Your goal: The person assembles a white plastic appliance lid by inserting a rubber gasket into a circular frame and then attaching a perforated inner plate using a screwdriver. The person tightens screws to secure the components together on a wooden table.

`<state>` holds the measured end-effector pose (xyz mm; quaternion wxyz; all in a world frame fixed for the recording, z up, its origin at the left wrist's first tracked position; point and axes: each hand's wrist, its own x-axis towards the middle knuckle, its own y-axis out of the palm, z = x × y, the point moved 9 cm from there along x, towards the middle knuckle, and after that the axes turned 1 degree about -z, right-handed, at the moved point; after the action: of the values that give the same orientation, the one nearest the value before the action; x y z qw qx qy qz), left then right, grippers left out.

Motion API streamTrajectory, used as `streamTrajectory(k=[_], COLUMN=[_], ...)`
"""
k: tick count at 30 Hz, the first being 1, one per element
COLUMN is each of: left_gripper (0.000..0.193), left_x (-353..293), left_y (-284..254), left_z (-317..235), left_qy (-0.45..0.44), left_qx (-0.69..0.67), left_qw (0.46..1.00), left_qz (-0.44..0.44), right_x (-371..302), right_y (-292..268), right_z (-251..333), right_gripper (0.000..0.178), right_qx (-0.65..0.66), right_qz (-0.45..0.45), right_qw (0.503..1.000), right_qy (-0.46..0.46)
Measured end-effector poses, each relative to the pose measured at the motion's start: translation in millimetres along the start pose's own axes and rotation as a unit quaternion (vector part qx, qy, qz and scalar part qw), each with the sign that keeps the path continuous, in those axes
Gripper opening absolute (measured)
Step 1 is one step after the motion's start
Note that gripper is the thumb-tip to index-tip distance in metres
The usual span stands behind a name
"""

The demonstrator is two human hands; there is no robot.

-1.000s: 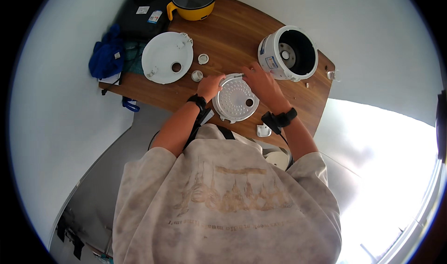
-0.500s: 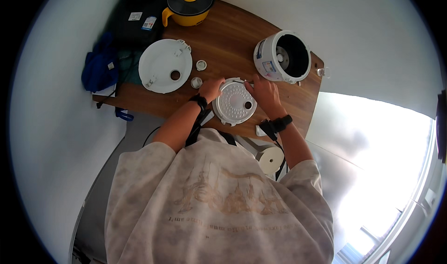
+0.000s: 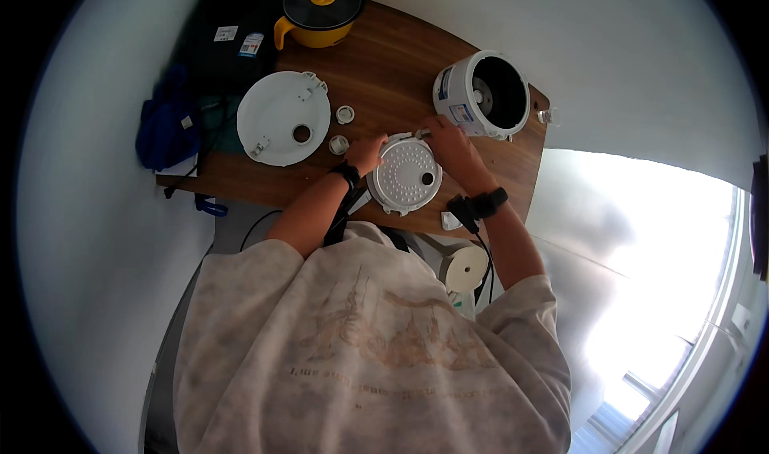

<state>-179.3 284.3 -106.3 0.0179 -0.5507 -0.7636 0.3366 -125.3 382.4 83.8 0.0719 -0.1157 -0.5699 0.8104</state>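
Note:
A round, silvery-white lid plate (image 3: pixel 400 169) with raised dimples and one dark hole lies near the table's front edge. My left hand (image 3: pixel 367 154) grips its upper left rim, fingers closed. At the upper right rim, my right hand (image 3: pixel 450 145) is closed with its fingertips pinched around a small light piece; what the piece is I cannot make out. Just left of the plate are two small round white caps (image 3: pixel 339 145). Farther left rests a large white round cover (image 3: pixel 275 125) with a hole and small metal hinges or clips.
The white rice cooker body (image 3: pixel 457 97), dark inside, stands at the right. A yellow pot (image 3: pixel 322 36) with a glass lid is at the back. Black case (image 3: pixel 228 44) and blue cloth bag (image 3: pixel 167 125) occupy the left. A small clear container (image 3: pixel 549 117) sits by the right edge.
My right hand has shifted slightly up and back along the plate's rim, uncovering more of its right side. The left hand keeps its hold. The whole view has shifted a little.

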Motion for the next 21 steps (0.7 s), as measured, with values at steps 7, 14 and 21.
streamTrajectory(k=[7,14,21], left_gripper=[0.048,0.045,0.043], left_x=[2.9,5.8,1.8], left_y=[5.7,7.2,2.9], left_z=[4.5,11.0,4.6], left_qy=[0.038,0.017,-0.017], left_qx=[0.006,-0.06,-0.083], left_qw=[0.999,0.998,0.996], left_qz=[-0.026,0.01,0.028], right_x=[12.5,12.2,18.6], right_y=[0.1,5.4,4.1], right_z=[-3.9,2.2,3.2], right_gripper=[0.027,0.033,0.031], right_qx=[-0.132,-0.102,-0.142], right_qz=[0.056,0.067,0.105], right_qw=[0.986,0.992,0.981], right_qy=[0.081,0.044,0.076])
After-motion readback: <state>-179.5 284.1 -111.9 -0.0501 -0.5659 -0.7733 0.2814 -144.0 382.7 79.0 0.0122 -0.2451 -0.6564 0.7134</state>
